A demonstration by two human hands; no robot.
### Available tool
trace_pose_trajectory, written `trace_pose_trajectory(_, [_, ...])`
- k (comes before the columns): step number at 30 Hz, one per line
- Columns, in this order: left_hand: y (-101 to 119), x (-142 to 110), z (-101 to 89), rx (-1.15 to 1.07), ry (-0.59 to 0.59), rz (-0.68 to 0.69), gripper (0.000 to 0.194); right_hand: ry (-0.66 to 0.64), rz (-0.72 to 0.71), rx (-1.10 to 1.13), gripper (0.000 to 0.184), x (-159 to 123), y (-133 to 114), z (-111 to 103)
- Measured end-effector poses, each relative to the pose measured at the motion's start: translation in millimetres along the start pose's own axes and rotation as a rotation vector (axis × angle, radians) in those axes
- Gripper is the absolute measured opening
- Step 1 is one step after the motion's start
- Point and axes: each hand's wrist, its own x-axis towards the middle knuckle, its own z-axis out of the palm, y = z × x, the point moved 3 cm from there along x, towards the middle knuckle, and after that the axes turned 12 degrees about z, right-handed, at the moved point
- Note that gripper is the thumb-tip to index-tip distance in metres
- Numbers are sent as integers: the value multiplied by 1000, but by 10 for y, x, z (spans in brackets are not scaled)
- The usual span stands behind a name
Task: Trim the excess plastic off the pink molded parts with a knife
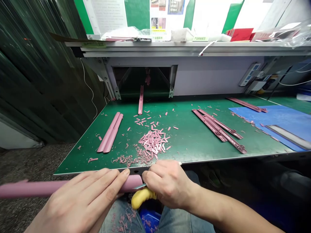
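The left hand (85,197), fingers together, grips the pink plastic profile (131,183) under it; the right hand (168,184) pinches a blade (140,186) at the profile's end. Better to cut lightly, with left fingers away from the edge.

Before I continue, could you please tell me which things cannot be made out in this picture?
Head view: left end of the pink strip, cut off by the picture's left edge.
Head view: strip's middle, covered by the left hand.
Head view: where the blade and yellow thing continue, hidden by the right hand.
Head view: print on the white sheet, too small.
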Motion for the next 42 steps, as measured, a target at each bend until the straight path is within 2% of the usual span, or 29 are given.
trace_pose_trajectory(2, [38, 1, 9, 63, -174, 75, 52, 14, 10, 13, 38, 4, -8, -20])
trace_pose_trajectory(3, [58, 10, 10, 84, -220, 90, 57, 23, 10, 19, 40, 7, -12, -26])
trace_pose_trajectory(5, [99, 46, 16, 77, -219, 63, 62, 32, 16, 27, 42, 10, -14, -23])
trace_pose_trajectory(11, [214, 137, 100, 50, -158, -21, 54, 63, 124, 3, 40, 10, 65, 56])
trace_pose_trajectory(20, [228, 34, 240, 63, -69, -226, 52, 59, 106, -45, 41, -5, 67, 196])
trace_pose_trajectory(23, [186, -13, 290, 94, -68, -325, 46, 50, 137, 36, 45, -8, 114, 268])
trace_pose_trajectory(25, [144, -30, 312, 113, -122, -307, 47, 46, 176, 140, 48, 0, 180, 285])
trace_pose_trajectory(27, [98, -29, 320, 113, -202, -211, 50, 59, 196, 182, 50, 16, 252, 263])
trace_pose_trajectory(29, [44, -16, 304, 116, -256, -123, 52, 65, 176, 139, 51, 34, 304, 225])
trace_pose_trajectory(32, [-34, 17, 277, 127, -290, -91, 53, 38, 140, 44, 52, 45, 347, 197])
trace_pose_trajectory(36, [-23, 81, 292, 81, -338, -86, 53, -5, 127, -35, 46, 26, 369, 226])
trace_pose_trajectory(39, [17, 107, 291, 114, -401, -154, 55, -36, 89, -30, 42, 12, 374, 247])
trace_pose_trajectory(42, [39, 71, 267, 116, -397, -196, 58, -55, 52, 28, 41, -3, 385, 241])
